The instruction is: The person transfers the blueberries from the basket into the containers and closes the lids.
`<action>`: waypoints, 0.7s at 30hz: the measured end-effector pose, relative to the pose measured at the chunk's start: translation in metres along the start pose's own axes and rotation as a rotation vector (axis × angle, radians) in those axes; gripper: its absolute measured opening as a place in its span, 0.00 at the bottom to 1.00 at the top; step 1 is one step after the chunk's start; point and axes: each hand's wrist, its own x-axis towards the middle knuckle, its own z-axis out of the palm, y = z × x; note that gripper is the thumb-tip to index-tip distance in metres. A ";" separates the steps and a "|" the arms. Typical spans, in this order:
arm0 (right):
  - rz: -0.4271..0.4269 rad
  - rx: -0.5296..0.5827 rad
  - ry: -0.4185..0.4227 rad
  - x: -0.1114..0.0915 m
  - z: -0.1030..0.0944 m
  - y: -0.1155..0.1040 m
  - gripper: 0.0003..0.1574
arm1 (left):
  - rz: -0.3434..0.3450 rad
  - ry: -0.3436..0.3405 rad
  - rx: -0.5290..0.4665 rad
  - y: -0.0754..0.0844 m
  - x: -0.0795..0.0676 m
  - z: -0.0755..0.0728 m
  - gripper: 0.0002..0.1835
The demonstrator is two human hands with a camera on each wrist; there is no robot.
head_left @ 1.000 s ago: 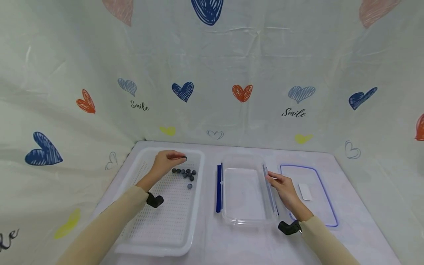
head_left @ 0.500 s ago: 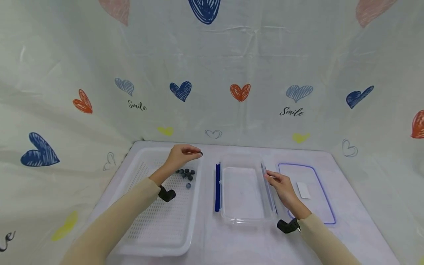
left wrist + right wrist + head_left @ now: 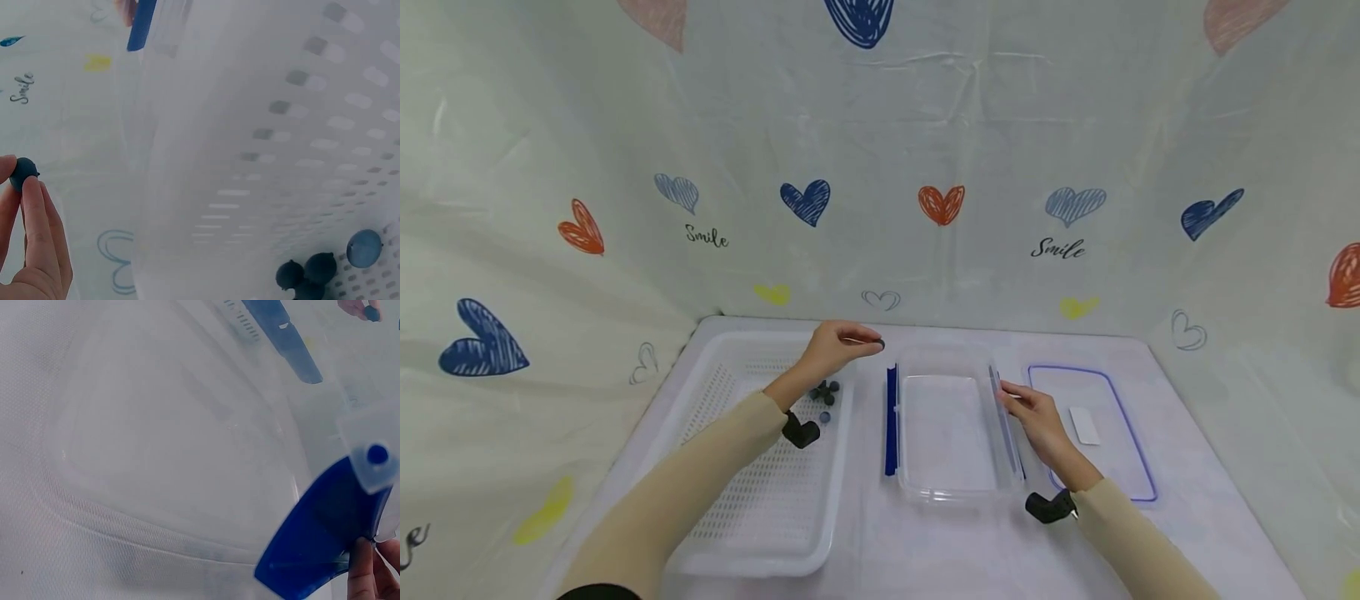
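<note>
My left hand (image 3: pixel 833 350) pinches a dark blueberry (image 3: pixel 24 174) between thumb and fingertips. It is in the air over the gap between the white perforated basket (image 3: pixel 829 508) and the clear plastic container (image 3: pixel 951 442). Several blueberries (image 3: pixel 320 267) lie in the basket, partly behind my left forearm in the head view. My right hand (image 3: pixel 1037 423) holds the blue side flap (image 3: pixel 325 531) of the container, thumb and fingers at its edge. Another blue flap (image 3: pixel 891 421) hangs out on the container's left side. No berries show inside the container.
To the right lies a clear lid with a blue seal (image 3: pixel 1138 446), a small white rectangle (image 3: pixel 1084 426) on it. A white curtain (image 3: pixel 880 150) printed with hearts hangs behind and beside the table (image 3: pixel 940 550).
My left hand has carried the blueberry from above the basket rightward past its rim toward the container. The right hand has stayed at the container's side flap.
</note>
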 end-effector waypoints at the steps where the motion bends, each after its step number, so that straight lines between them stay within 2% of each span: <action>1: -0.006 0.000 0.002 0.000 0.000 0.000 0.28 | 0.001 -0.004 -0.007 0.001 0.001 0.002 0.13; 14: -0.023 -0.009 0.028 0.000 -0.001 0.000 0.29 | 0.030 -0.054 -0.016 0.008 0.010 0.021 0.13; 21: -0.020 0.005 0.019 -0.002 0.001 0.001 0.29 | -0.006 -0.112 -0.042 0.008 0.010 0.036 0.11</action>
